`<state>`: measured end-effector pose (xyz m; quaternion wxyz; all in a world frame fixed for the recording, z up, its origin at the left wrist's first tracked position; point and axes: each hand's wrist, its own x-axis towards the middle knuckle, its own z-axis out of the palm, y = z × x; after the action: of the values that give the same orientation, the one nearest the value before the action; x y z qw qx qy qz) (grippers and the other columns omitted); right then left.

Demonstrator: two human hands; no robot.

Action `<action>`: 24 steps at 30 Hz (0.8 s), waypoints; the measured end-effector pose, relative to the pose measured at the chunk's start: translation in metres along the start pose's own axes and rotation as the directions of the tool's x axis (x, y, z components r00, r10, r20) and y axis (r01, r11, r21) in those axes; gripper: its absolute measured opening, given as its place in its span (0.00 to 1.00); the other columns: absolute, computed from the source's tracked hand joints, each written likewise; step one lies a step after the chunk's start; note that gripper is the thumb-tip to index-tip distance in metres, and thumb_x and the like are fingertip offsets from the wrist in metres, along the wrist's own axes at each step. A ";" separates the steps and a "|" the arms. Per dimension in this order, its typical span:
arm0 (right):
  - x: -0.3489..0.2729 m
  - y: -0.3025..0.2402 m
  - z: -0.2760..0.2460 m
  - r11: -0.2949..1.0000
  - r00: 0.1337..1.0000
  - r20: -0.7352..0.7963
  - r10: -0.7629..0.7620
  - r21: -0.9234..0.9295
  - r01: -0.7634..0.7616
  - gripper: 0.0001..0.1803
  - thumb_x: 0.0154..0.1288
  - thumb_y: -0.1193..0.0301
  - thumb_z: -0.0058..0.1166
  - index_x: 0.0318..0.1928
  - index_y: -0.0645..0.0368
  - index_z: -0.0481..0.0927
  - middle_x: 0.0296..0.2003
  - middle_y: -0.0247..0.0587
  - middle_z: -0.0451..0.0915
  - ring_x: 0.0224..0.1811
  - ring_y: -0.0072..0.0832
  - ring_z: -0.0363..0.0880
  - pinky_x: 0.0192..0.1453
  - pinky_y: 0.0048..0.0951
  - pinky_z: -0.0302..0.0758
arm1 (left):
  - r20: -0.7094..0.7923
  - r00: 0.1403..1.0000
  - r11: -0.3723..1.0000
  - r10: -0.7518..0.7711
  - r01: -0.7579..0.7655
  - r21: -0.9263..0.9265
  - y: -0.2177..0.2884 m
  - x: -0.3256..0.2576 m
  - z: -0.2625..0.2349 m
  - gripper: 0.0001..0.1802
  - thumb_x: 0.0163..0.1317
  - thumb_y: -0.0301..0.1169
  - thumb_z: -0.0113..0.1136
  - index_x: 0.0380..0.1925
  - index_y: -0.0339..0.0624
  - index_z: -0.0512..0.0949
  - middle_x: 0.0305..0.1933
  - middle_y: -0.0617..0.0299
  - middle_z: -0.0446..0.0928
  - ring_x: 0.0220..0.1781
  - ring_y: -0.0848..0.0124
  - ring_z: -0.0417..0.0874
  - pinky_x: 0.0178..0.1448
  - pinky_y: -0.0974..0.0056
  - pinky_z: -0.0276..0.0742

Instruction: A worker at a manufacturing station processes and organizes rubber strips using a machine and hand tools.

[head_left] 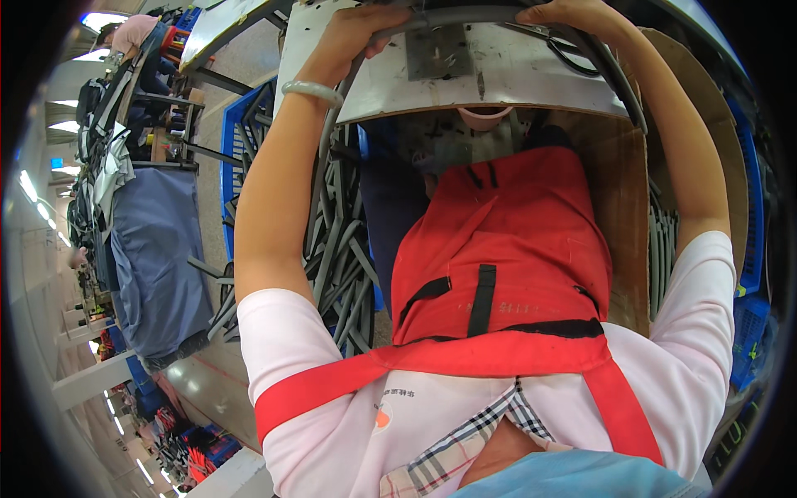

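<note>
The person sits at a metal work table (498, 75) and stretches both arms out over it. The left hand (359, 31) is curled around one end of a long grey rubber strip (465, 15), and the right hand (573, 12) is wrapped over the other part of it, near the far edge of the table. So both hands are closed on the strip, which bends in a curve across the top of the table and then runs down on each side.

A pair of scissors (569, 51) lies on the table just under the right hand. I think that is the first thing that could go wrong: if the hand slides down along the strip, it could bump the blades or push them off the edge onto the red apron (498, 241).

The strip looks bendy and springy. If one hand lets go, I think the loose end could flick back.

A blue crate (249, 149) full of more grey strips (340, 257) stands right beside the left arm. The end hanging down on that side could get tangled in that pile. A pale bangle (311, 90) on the left wrist could catch too
</note>
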<state>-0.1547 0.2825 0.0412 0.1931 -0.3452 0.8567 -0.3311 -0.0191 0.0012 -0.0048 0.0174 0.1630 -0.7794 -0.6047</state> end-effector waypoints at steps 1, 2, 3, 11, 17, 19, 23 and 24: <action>0.000 0.002 -0.003 1.000 1.000 0.002 -0.010 0.000 0.010 0.28 0.48 0.63 0.72 0.49 0.65 0.81 0.38 0.39 0.84 0.40 0.25 0.79 0.48 0.27 0.74 | -0.010 1.000 1.000 0.002 -0.002 0.002 -0.009 0.003 -0.022 0.11 0.65 0.32 0.61 0.37 0.34 0.85 0.23 0.64 0.78 0.21 0.80 0.69 0.24 0.71 0.63; -0.001 0.004 -0.007 0.995 0.996 -0.062 -0.068 -0.082 0.063 0.28 0.48 0.64 0.72 0.49 0.64 0.81 0.39 0.39 0.83 0.41 0.24 0.78 0.49 0.26 0.74 | 0.032 0.996 0.989 0.087 -0.083 -0.121 -0.027 0.007 -0.065 0.12 0.67 0.35 0.59 0.38 0.36 0.84 0.21 0.66 0.75 0.20 0.81 0.69 0.24 0.72 0.62; -0.003 0.010 -0.011 0.981 0.985 -0.123 -0.124 -0.165 0.103 0.28 0.48 0.66 0.71 0.50 0.64 0.81 0.40 0.39 0.83 0.42 0.22 0.78 0.50 0.25 0.73 | 0.069 0.982 0.957 0.177 -0.155 -0.246 -0.037 0.006 -0.090 0.13 0.69 0.37 0.57 0.39 0.38 0.82 0.19 0.68 0.72 0.19 0.81 0.68 0.25 0.74 0.61; -0.086 -0.025 0.101 0.655 0.733 0.155 -0.662 -0.355 0.667 0.17 0.47 0.71 0.65 0.39 0.62 0.79 0.41 0.51 0.81 0.49 0.43 0.80 0.56 0.37 0.74 | 0.193 0.942 0.795 0.275 -0.336 0.506 -0.008 -0.045 0.017 0.18 0.58 0.43 0.67 0.36 0.38 0.87 0.34 0.62 0.85 0.34 0.76 0.82 0.39 0.71 0.75; -0.052 -0.036 0.183 0.508 0.814 0.227 -0.535 -0.683 0.525 0.09 0.49 0.70 0.60 0.31 0.62 0.81 0.34 0.49 0.82 0.40 0.43 0.83 0.45 0.40 0.80 | 0.310 0.931 0.946 0.191 -0.259 0.194 0.026 -0.059 0.083 0.12 0.65 0.30 0.61 0.40 0.29 0.83 0.25 0.61 0.78 0.19 0.78 0.67 0.24 0.69 0.61; -0.048 -0.015 0.149 0.583 0.754 0.147 -0.641 -0.546 0.602 0.15 0.47 0.69 0.65 0.36 0.61 0.81 0.36 0.50 0.83 0.42 0.46 0.83 0.46 0.44 0.78 | 0.194 0.945 0.964 0.264 -0.256 -0.070 -0.021 -0.055 0.052 0.19 0.66 0.41 0.59 0.47 0.38 0.83 0.37 0.59 0.84 0.37 0.74 0.83 0.45 0.71 0.77; -0.060 0.022 0.079 0.797 0.897 -0.017 -0.442 -0.466 0.384 0.33 0.49 0.63 0.69 0.54 0.68 0.75 0.48 0.55 0.80 0.53 0.50 0.76 0.60 0.42 0.70 | 0.276 0.959 0.977 0.068 -0.119 0.175 -0.065 -0.096 0.021 0.18 0.70 0.39 0.53 0.52 0.38 0.80 0.35 0.61 0.83 0.38 0.71 0.83 0.47 0.67 0.78; -0.063 0.034 0.072 0.825 0.918 -0.018 -0.396 -0.446 0.347 0.35 0.50 0.63 0.69 0.57 0.68 0.74 0.49 0.55 0.79 0.55 0.48 0.76 0.61 0.40 0.70 | 0.279 0.958 0.979 0.062 -0.112 0.168 -0.061 -0.105 0.026 0.18 0.70 0.39 0.53 0.52 0.38 0.80 0.35 0.61 0.83 0.38 0.71 0.83 0.47 0.67 0.78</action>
<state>-0.0867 0.3150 -0.0269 -0.0043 -0.5208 0.8341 -0.1818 0.0888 0.0414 -0.0519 -0.0784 0.0447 -0.8327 -0.5463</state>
